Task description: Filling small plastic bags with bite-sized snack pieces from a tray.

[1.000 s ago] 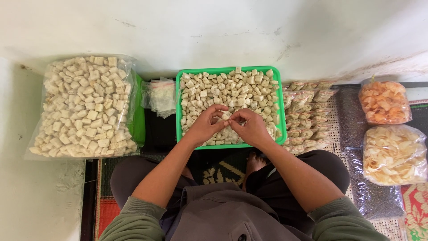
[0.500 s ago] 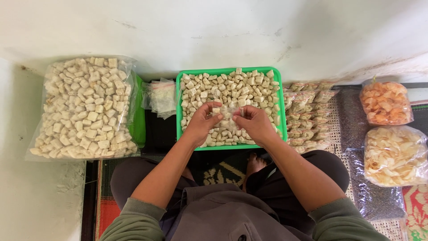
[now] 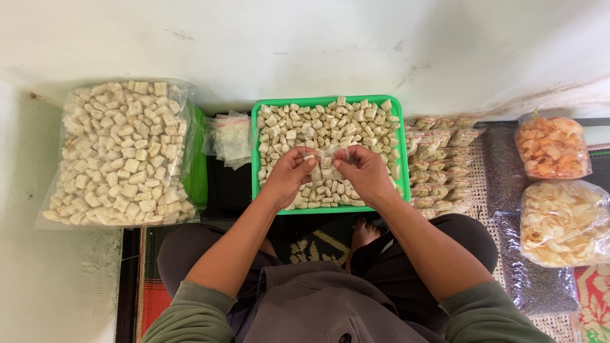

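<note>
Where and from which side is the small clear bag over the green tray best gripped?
Probably at its top edge, one pinch per corner from the sides: the small clear bag hangs thin and limp between left hand and right hand above the green tray, mouth upward.

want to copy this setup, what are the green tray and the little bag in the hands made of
Green tray: looks like moulded plastic, going by its even bright colour, smooth rim and rounded corners.

Little bag, stretched between the left hand and right hand: thin clear plastic film, probably, since the pale cubes show through it and it creases and glints. The exact plastic cannot be told.
</note>
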